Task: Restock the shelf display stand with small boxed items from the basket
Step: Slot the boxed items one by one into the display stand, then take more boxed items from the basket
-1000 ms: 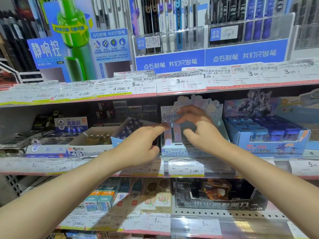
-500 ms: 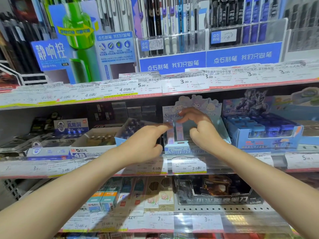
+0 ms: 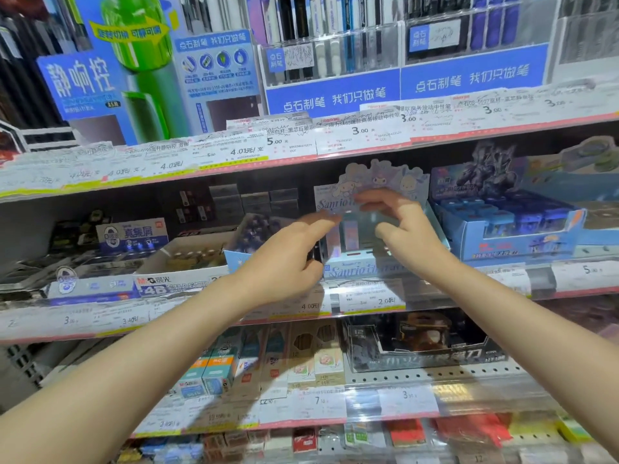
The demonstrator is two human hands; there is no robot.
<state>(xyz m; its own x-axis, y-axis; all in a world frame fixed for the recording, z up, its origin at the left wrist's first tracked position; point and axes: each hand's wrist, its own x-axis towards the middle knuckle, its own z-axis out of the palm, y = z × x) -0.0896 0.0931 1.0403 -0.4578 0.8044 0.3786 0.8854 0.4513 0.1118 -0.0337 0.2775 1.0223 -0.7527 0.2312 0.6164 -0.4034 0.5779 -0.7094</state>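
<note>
A pale blue cartoon-printed display stand (image 3: 361,271) sits on the middle shelf. Small pink and pale blue boxed items (image 3: 350,234) stand upright inside it, blurred. My left hand (image 3: 284,262) is at the stand's left side, index finger stretched toward the boxes and thumb by the front left corner. My right hand (image 3: 405,229) hovers over the stand's right half, fingers spread and curved, with nothing visible in it. The basket is out of view.
A blue display box of small blue items (image 3: 522,242) stands directly right of the stand. A white eraser tray (image 3: 181,262) lies to its left. The upper shelf edge (image 3: 335,139), lined with price tags, overhangs close above. A dark display box (image 3: 418,349) sits on the shelf below.
My right hand has lifted off the boxes and spread its fingers. The left index finger stays at the stand's left side. The view has drifted slightly.
</note>
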